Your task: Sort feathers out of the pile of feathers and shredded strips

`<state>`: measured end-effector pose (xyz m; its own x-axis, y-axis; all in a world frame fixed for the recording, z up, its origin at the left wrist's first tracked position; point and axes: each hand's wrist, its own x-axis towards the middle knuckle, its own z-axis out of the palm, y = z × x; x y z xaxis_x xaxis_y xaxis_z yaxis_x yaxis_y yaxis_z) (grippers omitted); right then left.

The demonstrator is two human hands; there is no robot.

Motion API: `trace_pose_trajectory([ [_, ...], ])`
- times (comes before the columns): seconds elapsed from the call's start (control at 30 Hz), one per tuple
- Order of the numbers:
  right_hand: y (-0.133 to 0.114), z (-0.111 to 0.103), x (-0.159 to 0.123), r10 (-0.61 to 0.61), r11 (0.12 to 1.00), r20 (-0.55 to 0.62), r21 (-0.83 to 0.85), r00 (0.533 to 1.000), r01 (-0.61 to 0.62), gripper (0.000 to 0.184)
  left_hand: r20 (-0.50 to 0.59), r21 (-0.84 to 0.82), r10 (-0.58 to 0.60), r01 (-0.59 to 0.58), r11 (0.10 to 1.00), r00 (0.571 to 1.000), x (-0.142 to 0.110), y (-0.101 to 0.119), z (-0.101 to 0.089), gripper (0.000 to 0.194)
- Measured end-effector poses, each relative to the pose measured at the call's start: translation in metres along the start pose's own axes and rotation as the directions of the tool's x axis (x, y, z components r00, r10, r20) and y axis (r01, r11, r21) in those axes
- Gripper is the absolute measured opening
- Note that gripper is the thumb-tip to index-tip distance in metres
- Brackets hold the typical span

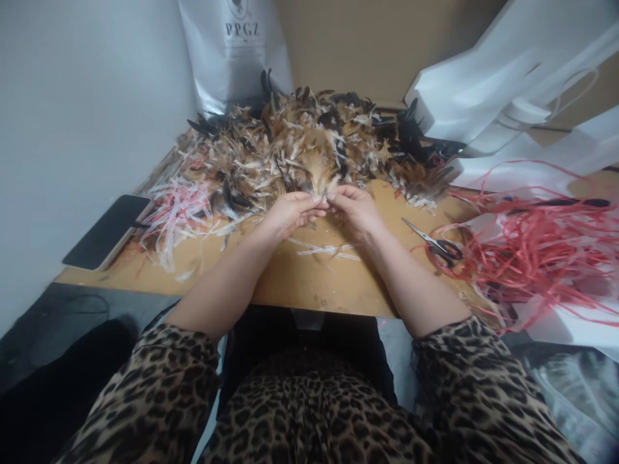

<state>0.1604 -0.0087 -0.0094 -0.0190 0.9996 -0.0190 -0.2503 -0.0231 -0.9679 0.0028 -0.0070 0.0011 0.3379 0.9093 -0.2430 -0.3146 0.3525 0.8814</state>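
Between my hands, above the near side of the feather pile, is a small bunch of tan and cream feathers (319,169). My left hand (298,211) pinches its lower end from the left, thumb and fingers together. From the right, my right hand (351,207) pinches the same end, and the fingertips of both hands nearly meet. The exact grip on the quills is partly hidden by the fingers. Behind the bunch spreads a large heap of brown, white and black feathers (261,145). Thin white strips (329,250) lie on the table just below my hands.
Scissors (438,243) lie on the wooden table (290,283) to the right, beside tangled red ribbon strands (546,248). Pink and white strands (176,209) and a phone (107,232) are at the left. A printed silvery bag (236,58) stands behind; white bags (464,96) lean back right.
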Motion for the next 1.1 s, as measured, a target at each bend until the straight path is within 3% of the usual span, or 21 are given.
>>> trace_pose_trajectory([
  [0.37, -0.0013, 0.0083, -0.0055, -0.118, 0.990, -0.038, -0.078, 0.992, 0.115, 0.028, 0.012, -0.008, -0.019, 0.019, 1.000, 1.000, -0.0015, -0.0019, 0.0030, 0.011],
  [0.6, -0.0006, 0.0102, -0.0074, -0.074, 0.996, -0.012, -0.050, 0.997, 0.073, 0.037, -0.022, 0.097, 0.066, -0.063, 0.993, 0.998, 0.0010, -0.0018, 0.0025, 0.010],
  [0.77, 0.0013, 0.0089, -0.0057, -0.083, 0.996, -0.011, -0.021, 0.996, 0.083, 0.038, 0.009, 0.158, 0.064, -0.065, 0.985, 0.998, -0.0003, -0.0019, 0.0035, 0.012],
  [1.1, -0.0043, 0.0050, -0.0056, 0.110, 0.991, 0.107, 0.059, 0.988, -0.117, 0.041, 0.047, 0.214, 0.089, -0.097, 0.972, 0.995, -0.0010, -0.0020, 0.0029, 0.017],
])
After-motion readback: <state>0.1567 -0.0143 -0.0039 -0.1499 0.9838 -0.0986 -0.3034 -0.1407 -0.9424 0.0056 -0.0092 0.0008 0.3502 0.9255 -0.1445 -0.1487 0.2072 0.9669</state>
